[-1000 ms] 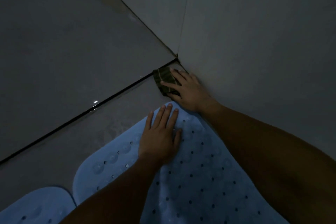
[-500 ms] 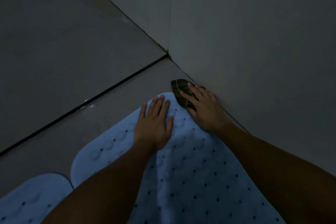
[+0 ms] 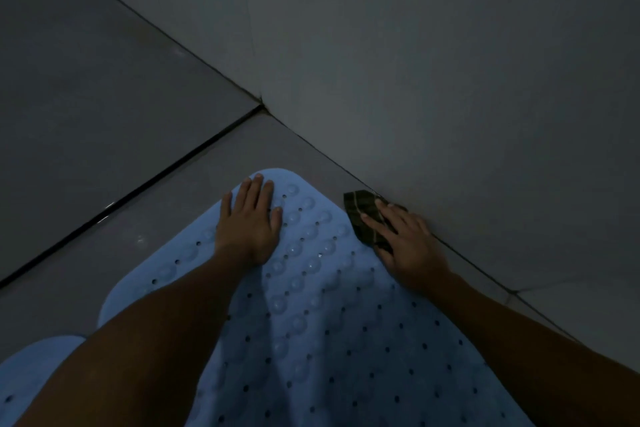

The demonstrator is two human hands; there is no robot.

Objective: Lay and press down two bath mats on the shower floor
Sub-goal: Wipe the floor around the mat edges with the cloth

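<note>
Blue mat flat on the shower floor

The pale blue mat [image 3: 329, 305], dotted with holes and suction bumps, lies on the grey floor [image 3: 104, 97] near the wall [image 3: 450, 62]. The left hand [image 3: 247, 225] presses it with straight fingers. The right hand [image 3: 408, 243] rests spread fingers on a dark cloth [image 3: 360, 215]. A second mat [image 3: 31, 367] lies beside it

Dim, bluish light; soft detail

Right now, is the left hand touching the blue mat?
Touching. The head view shows the left hand lying flat, fingers straight, on the far end of the blue mat, with no gap under the palm.
</note>
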